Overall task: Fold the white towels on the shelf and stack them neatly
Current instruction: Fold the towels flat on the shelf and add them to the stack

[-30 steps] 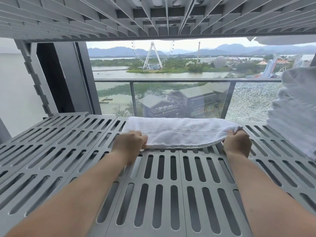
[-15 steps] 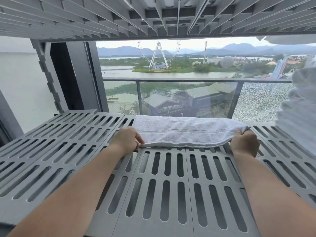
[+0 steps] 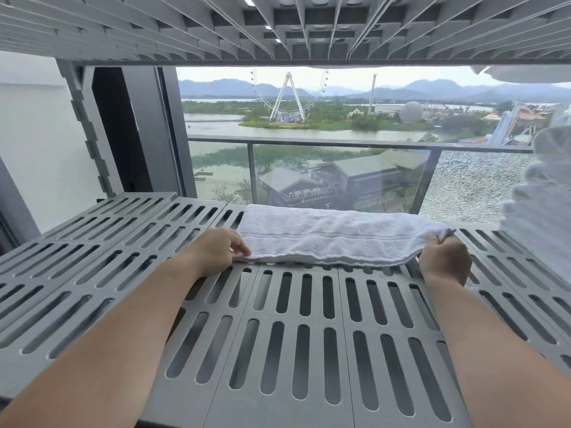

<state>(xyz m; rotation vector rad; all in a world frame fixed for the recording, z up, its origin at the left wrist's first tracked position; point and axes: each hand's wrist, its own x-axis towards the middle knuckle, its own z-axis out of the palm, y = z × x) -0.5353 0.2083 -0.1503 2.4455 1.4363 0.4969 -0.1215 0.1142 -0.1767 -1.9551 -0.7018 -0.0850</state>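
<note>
A white towel (image 3: 333, 239), folded into a long strip, lies across the far part of the grey slotted shelf (image 3: 309, 335). My left hand (image 3: 213, 251) sits at its left end, with curled fingers pinching the near left corner. Over at the right end my right hand (image 3: 445, 257) is shut on the bunched corner. The fingertips of both hands are partly hidden by the cloth. A pile of white towels (image 3: 540, 199) stands on the shelf at the right edge of view.
Another slotted shelf (image 3: 278, 26) hangs low overhead, with a bit of white cloth (image 3: 525, 74) showing at its right. Behind the shelf is a window with a glass balcony rail (image 3: 340, 143). A grey upright post (image 3: 89, 128) stands at the back left.
My left hand has slid left, from gripping over the towel's near edge to pinching its left corner. The right hand keeps its hold. The view has shifted slightly left.
</note>
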